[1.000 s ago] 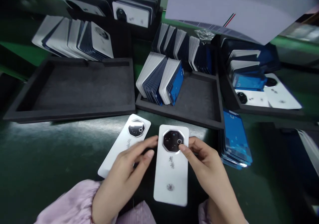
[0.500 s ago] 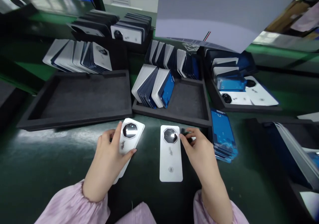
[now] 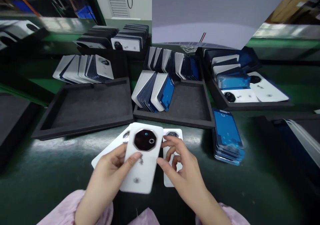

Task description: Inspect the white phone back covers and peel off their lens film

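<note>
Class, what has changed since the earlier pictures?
The left hand has lifted a white panel off the left-side panel and brought it rightward. The right hand has let go of the right-side panel and moved left over it. The blue stack and trays stayed put.

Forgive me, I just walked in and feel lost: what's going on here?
The person's left hand holds a white panel above the table. The right hand is open at that panel's right edge; whether it touches is unclear. A second white panel lies behind the right hand, and a third panel behind the left. Beyond, a dark tray holds more panels.
</note>
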{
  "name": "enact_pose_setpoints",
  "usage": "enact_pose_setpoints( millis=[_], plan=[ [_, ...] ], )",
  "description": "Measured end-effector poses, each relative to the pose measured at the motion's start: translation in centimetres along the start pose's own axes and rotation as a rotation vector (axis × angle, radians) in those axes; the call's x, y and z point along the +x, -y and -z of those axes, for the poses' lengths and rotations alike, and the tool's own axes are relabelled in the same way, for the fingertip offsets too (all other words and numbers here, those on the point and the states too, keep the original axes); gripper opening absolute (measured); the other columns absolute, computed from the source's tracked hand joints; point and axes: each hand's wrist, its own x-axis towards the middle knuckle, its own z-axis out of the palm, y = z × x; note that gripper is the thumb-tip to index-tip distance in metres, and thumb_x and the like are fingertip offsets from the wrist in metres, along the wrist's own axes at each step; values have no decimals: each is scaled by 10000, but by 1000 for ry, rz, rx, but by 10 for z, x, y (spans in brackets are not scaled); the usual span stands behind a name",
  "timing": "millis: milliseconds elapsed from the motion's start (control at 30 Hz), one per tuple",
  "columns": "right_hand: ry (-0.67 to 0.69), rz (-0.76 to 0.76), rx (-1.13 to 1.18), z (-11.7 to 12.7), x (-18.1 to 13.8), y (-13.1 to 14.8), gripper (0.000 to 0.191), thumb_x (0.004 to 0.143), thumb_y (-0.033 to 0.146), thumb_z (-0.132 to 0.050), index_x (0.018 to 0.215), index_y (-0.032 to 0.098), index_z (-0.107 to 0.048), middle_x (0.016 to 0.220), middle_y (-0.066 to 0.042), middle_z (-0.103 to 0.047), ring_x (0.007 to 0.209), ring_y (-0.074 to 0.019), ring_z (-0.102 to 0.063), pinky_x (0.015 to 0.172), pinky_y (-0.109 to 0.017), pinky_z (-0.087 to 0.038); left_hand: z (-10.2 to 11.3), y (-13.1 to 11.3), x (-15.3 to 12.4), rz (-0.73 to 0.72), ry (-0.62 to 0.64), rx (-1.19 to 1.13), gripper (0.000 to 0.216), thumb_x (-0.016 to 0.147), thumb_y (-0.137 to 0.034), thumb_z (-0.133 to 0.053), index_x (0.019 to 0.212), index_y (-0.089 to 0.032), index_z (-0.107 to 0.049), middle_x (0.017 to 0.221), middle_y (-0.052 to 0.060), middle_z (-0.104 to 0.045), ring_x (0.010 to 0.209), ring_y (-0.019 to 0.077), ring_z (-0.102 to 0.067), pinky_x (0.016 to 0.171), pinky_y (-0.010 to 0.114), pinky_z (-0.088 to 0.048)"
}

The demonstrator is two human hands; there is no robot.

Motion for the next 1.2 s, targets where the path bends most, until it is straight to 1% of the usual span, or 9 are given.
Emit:
enact_pose_setpoints(
  millis=[133, 267, 400, 600, 833, 933, 1067, 1133, 1200],
  plan=[
    [-19, -51, 199, 4, -4, -2, 72, 1006, 318, -683, 1036, 254, -692, 766, 26, -666, 663, -137, -602, 571, -217, -459, -21, -5, -2, 18, 188, -212, 378, 930, -538, -731, 1015, -183, -832, 784, 50, -821, 709, 223, -758, 626, 255, -579],
    [52, -209, 400, 7, -3, 1, 252, 1015, 476, -713, 963, 232, -747, 764, 19, -596, 599, -103, -508, 496, -186, -405, -26, -1, 3, 67, 278, -460, 263, 921, -439, -821, 1126, -277, -859, 818, -5, -806, 749, 176, -715, 683, 211, -557],
    [126, -342, 455, 5, -5, 7, 324, 983, 552, -742, 1081, 250, -807, 733, 25, -571, 510, -72, -445, 448, -177, -384, -22, 5, 6, 98, 289, -656, 197, 929, -340, -832, 1119, -367, -872, 901, -36, -838, 823, 179, -732, 739, 211, -563],
    [168, -410, 440, 8, -7, 3, 356, 987, 559, -741, 1204, 287, -815, 717, 28, -581, 463, -50, -425, 423, -163, -352, -19, 1, 7, 37, 285, -625, 183, 922, -387, -838, 1089, -334, -893, 798, -24, -775, 808, 173, -654, 714, 199, -515],
    [188, -407, 383, 10, -8, 0, 329, 1016, 534, -709, 1220, 290, -792, 765, 14, -632, 515, -80, -489, 442, -171, -410, -19, -8, 9, -77, 315, -521, 141, 984, -324, -767, 1045, -326, -894, 947, -10, -774, 860, 173, -662, 721, 194, -517],
    [95, -189, 136, 9, -9, -4, 242, 1065, 417, -657, 1267, 308, -736, 882, -6, -671, 681, -140, -631, 562, -214, -541, -20, -4, 9, -134, 304, -446, 153, 1002, -324, -740, 1049, -308, -886, 959, 1, -760, 866, 182, -668, 723, 212, -524],
    [-252, 422, -440, 5, -8, -6, 435, 944, 334, -819, 1331, 239, -644, 1173, -64, -570, 918, -184, -626, 711, -259, -586, -23, 2, 9, -207, 274, -308, 182, 1019, -273, -710, 1100, -310, -869, 1095, 14, -790, 993, 196, -706, 826, 219, -541],
    [-198, 554, -523, 4, -7, -5, 272, 959, 264, -803, 1198, 219, -682, 1166, -57, -566, 961, -181, -622, 788, -271, -573, -24, 3, 9, -230, 271, -270, 186, 1015, -254, -714, 1107, -312, -866, 1153, 12, -791, 1040, 192, -705, 908, 216, -537],
    [-91, 522, -469, 4, -5, -5, 136, 1000, 143, -713, 1102, 233, -703, 1105, -28, -609, 956, -158, -644, 846, -265, -557, -25, 4, 8, -236, 284, -257, 187, 1021, -262, -705, 1107, -305, -866, 1184, 20, -787, 1057, 196, -701, 934, 217, -540]
  ],
)
